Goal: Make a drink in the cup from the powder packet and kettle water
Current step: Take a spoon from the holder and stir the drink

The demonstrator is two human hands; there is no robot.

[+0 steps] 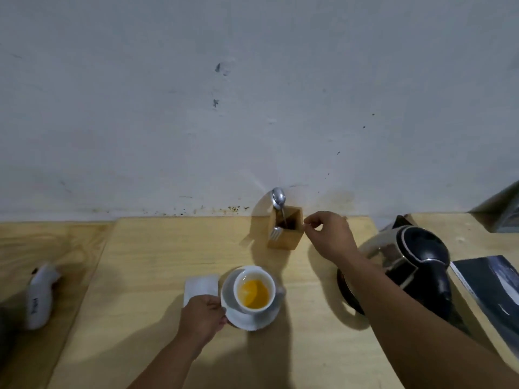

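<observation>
A white cup (254, 292) holding orange liquid stands on a white saucer (247, 318) in the middle of the wooden table. My left hand (202, 318) grips the saucer's left rim. A white powder packet (200, 286) lies flat just left of the saucer, partly under my left hand. My right hand (328, 237) hovers beside a wooden utensil box (285, 237), fingers loosely curled and empty. A spoon (279, 199) and a fork (276, 233) stick out of the box. The glass kettle (407, 262) with a black lid and handle stands at the right, behind my right forearm.
A white wall runs along the table's far edge. A white handheld device (40, 296) lies at the far left. A dark book or magazine (494, 287) lies at the right edge. The wooden table (168, 248) has a seam on the left.
</observation>
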